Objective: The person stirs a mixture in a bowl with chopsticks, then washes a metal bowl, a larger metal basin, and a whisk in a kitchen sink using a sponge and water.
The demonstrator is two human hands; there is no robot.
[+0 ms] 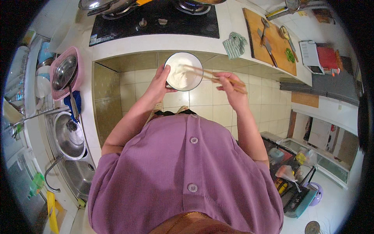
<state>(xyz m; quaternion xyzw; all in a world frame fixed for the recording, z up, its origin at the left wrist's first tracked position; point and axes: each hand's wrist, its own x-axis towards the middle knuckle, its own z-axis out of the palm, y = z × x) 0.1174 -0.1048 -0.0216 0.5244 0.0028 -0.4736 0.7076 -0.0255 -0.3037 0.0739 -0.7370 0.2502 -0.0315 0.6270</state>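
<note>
My left hand [161, 80] grips the left side of a white bowl [198, 79] with a dark rim, held in the air before my body. Inside lies a pale, creamy white powder or paste [179, 70]; its exact texture cannot be told. A pair of wooden chopsticks [211, 72] is held in my right hand [232, 87], just right of the bowl. Their blurred tips reach down into the white contents.
A black gas stove [155, 26] lies beyond the bowl, one burner [192, 8] lit. To its right are a striped cloth [235, 45] and a wooden cutting board [273, 44] with knives. At left stand a pink basket [55, 87] holding a pan and a steel sink [77, 175].
</note>
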